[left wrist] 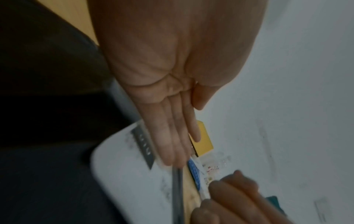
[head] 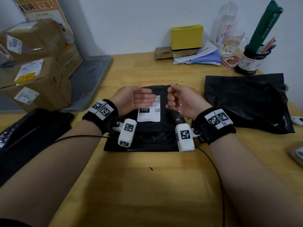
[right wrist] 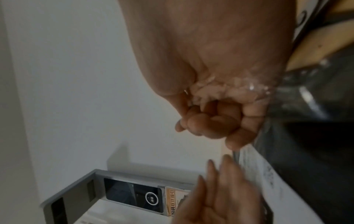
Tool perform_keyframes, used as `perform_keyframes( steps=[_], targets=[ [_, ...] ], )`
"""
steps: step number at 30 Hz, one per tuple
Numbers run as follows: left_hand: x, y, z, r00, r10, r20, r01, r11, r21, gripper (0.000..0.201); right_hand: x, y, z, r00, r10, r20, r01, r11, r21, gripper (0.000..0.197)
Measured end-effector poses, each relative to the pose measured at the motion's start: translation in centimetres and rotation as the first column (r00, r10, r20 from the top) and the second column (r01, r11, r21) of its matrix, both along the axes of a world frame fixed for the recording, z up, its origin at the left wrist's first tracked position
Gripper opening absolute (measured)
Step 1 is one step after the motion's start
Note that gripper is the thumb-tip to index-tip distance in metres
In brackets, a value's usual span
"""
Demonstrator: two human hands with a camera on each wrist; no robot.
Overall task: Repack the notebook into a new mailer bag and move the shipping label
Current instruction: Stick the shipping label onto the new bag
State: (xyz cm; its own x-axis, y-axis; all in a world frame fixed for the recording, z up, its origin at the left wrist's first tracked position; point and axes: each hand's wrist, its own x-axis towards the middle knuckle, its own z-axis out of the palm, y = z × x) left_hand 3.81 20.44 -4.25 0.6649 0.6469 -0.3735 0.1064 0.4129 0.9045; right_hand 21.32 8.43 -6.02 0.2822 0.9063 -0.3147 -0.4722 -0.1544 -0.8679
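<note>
A black mailer bag with the white shipping label lies flat on the desk, beneath both raised hands. The left hand is spread, fingers straight, over the label's upper left. The right hand is curled into a fist. Only the right wrist view shows crinkled clear film clenched in that fist; a second black bag lies to the right.

Over the wooden table, the open left hand and fisted right hand hover above a black plastic mailer bag bearing a white paper shipping label.
</note>
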Motion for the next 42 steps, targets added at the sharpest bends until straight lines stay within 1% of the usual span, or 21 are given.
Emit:
perform_keyframes(
  steps=[3,5,7,11,16,18,22,25,27,28,29,30,31,32,33,34,35,38,42],
  targets=[
    [-0.1,-0.8,-1.0,0.995,0.006,-0.096,-0.005,1.000,0.015,0.040,-0.8,0.0,0.0,0.997,0.073,0.029,-0.072,0.997,-0.031,0.035],
    [-0.1,-0.8,-1.2,0.989,0.021,-0.148,-0.016,0.999,0.032,0.038,-0.9,0.0,-0.3,0.996,0.082,0.047,-0.080,0.996,-0.049,0.036],
    [-0.2,-1.0,-1.0,0.979,0.011,-0.205,0.001,0.998,0.055,0.038,-1.2,0.0,-0.3,0.991,0.087,0.097,-0.083,0.995,-0.051,0.036],
    [-1.0,-1.5,-0.5,0.966,-0.025,-0.257,0.038,0.998,0.044,0.037,-1.7,0.0,-0.3,0.975,0.103,0.196,-0.095,0.994,-0.046,0.037],
    [-1.7,-2.0,-0.2,0.938,-0.075,-0.340,0.090,0.995,0.029,0.036,-1.8,0.1,-0.4,0.960,0.126,0.250,-0.121,0.992,-0.035,0.038],
    [-1.9,-2.3,0.0,0.919,-0.094,-0.384,0.115,0.993,0.031,0.035,-1.7,0.1,-0.4,0.956,0.135,0.259,-0.129,0.991,-0.042,0.037],
    [-2.4,-2.6,0.4,0.876,-0.131,-0.464,0.169,0.985,0.041,0.034,-1.6,0.0,-0.3,0.962,0.146,0.233,-0.138,0.989,-0.051,0.037],
    [-2.4,-2.7,0.9,0.815,-0.164,-0.556,0.230,0.972,0.050,0.035,-1.5,0.0,-0.4,0.961,0.153,0.232,-0.145,0.988,-0.049,0.037],
    [-2.2,-2.7,1.5,0.764,-0.202,-0.613,0.302,0.951,0.063,0.037,-1.5,0.0,-0.4,0.963,0.150,0.226,-0.143,0.989,-0.045,0.038],
    [-2.0,-2.7,1.8,0.760,-0.207,-0.616,0.327,0.941,0.086,0.039,-1.4,0.0,-0.5,0.964,0.147,0.219,-0.141,0.989,-0.044,0.038],
    [-1.7,-2.6,1.9,0.789,-0.193,-0.583,0.320,0.939,0.123,0.042,-1.4,0.0,-0.5,0.966,0.148,0.211,-0.142,0.989,-0.043,0.038],
    [-1.2,-2.6,2.0,0.844,-0.154,-0.514,0.273,0.948,0.164,0.046,-1.4,0.0,-0.5,0.968,0.149,0.204,-0.143,0.989,-0.045,0.038],
    [-0.6,-2.5,2.0,0.902,-0.097,-0.421,0.192,0.963,0.189,0.050,-1.3,0.0,-0.5,0.968,0.153,0.198,-0.147,0.988,-0.046,0.038],
    [-0.1,-2.6,1.9,0.943,-0.036,-0.330,0.104,0.976,0.191,0.052,-1.3,0.0,-0.5,0.969,0.158,0.190,-0.151,0.987,-0.047,0.038],
    [0.5,-2.8,1.8,0.966,0.011,-0.258,0.037,0.983,0.179,0.052,-1.2,0.0,-0.5,0.969,0.163,0.185,-0.157,0.987,-0.046,0.038],
    [1.0,-3.2,1.5,0.976,0.032,-0.215,0.003,0.987,0.161,0.050,-1.1,0.0,-0.5,0.968,0.165,0.186,-0.160,0.986,-0.045,0.038],
    [1.5,-3.6,1.2,0.980,0.031,-0.199,-0.002,0.989,0.145,0.048,-1.0,0.0,-0.5,0.967,0.167,0.192,-0.161,0.986,-0.043,0.039],
    [2.0,-4.9,-0.1,0.970,-0.010,-0.244,0.044,0.990,0.134,0.044,-0.7,0.1,-0.8,0.966,0.170,0.194,-0.164,0.985,-0.047,0.039],
    [1.9,-5.4,-0.6,0.959,-0.028,-0.283,0.062,0.992,0.113,0.041,-0.6,0.1,-1.0,0.966,0.180,0.187,-0.173,0.984,-0.050,0.040]
  ],
)
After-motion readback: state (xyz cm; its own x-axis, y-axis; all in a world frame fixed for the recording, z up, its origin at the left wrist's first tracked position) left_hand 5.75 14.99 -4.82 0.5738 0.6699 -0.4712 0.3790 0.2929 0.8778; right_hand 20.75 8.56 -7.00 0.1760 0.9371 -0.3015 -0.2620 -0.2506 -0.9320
